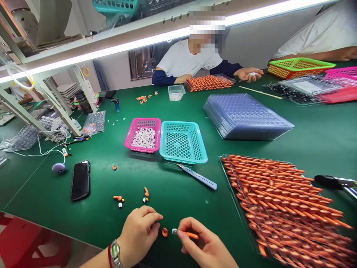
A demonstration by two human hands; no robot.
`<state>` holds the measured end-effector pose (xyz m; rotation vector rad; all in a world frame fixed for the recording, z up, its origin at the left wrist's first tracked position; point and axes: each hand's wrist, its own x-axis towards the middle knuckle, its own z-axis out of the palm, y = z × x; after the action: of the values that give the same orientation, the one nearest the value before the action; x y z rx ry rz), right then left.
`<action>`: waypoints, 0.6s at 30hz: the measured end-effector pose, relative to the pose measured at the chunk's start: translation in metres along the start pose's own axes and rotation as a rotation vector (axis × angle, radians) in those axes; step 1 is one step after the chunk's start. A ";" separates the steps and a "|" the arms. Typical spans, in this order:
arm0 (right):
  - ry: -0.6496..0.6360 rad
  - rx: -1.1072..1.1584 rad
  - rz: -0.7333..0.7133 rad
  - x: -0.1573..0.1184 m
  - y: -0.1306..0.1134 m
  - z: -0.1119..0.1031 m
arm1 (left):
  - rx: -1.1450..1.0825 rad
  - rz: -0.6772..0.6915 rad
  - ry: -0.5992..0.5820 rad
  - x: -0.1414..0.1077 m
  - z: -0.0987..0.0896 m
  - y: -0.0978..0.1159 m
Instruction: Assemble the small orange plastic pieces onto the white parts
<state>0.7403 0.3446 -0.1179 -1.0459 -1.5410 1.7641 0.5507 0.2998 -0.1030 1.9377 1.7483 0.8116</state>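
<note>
My right hand (205, 243) pinches a small orange plastic part (192, 235) with a slim stem. At its end, by my fingertips, sits a round white-grey piece (174, 231). My left hand (139, 232), wearing a watch (114, 250), is curled closed; whether anything is between its fingers is hidden. Between the hands is a small orange ring-shaped cap (164, 232), close to my left thumb. Beyond my left hand lie two small orange parts with white tips, one upright-looking (146, 192) and one on its side (117, 198).
A pink basket (128, 143) holds white pieces, beside a turquoise basket (202, 150). A blue-handled craft knife (199, 176) lies before them. Right is a tray of orange parts (273, 197); behind it, stacked clear trays (245, 111). Left lies a phone (80, 180). A co-worker (186, 59) sits opposite.
</note>
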 end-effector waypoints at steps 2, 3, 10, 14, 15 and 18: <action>-0.010 0.026 0.000 -0.001 -0.005 0.006 | -0.314 -0.169 0.015 0.002 -0.007 0.006; 0.009 0.045 -0.003 -0.002 -0.008 0.010 | -0.513 -0.270 0.007 0.003 -0.011 0.009; 0.126 0.031 -0.096 -0.005 -0.026 0.027 | -1.274 -0.591 -0.028 0.004 -0.017 0.025; 0.184 0.022 -0.103 -0.007 -0.032 0.028 | -1.394 -0.635 -0.001 0.002 -0.015 0.029; 0.204 0.028 -0.104 -0.008 -0.032 0.029 | -1.404 -0.626 0.020 0.001 -0.014 0.029; 0.241 0.041 -0.111 -0.010 -0.032 0.034 | -1.394 -0.584 0.068 -0.001 -0.012 0.028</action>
<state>0.7147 0.3242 -0.0836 -1.0869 -1.3813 1.5275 0.5638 0.2944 -0.0762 0.4589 1.0518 1.3101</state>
